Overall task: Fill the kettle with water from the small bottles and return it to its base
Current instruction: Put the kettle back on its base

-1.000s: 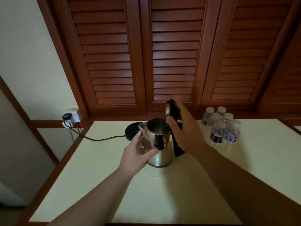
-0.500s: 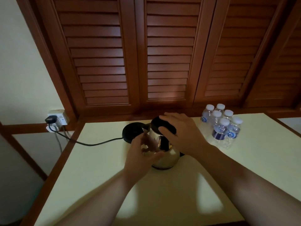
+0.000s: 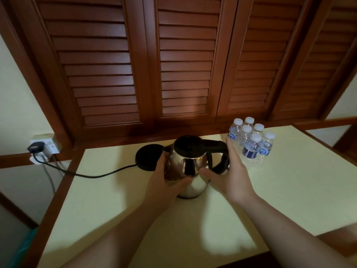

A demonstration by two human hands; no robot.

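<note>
standing beside its base (image 3: 147, 156), kettle (image 3: 188, 167) cupped by left hand (image 3: 164, 183).

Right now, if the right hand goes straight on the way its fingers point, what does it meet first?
Probably the water bottles: the right hand, open beside the kettle handle, points up toward them, though depth is unclear.

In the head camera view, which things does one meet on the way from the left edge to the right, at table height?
Wall socket with plug → black cord → round black base → left hand → steel kettle → right hand → cluster of small water bottles.
</note>
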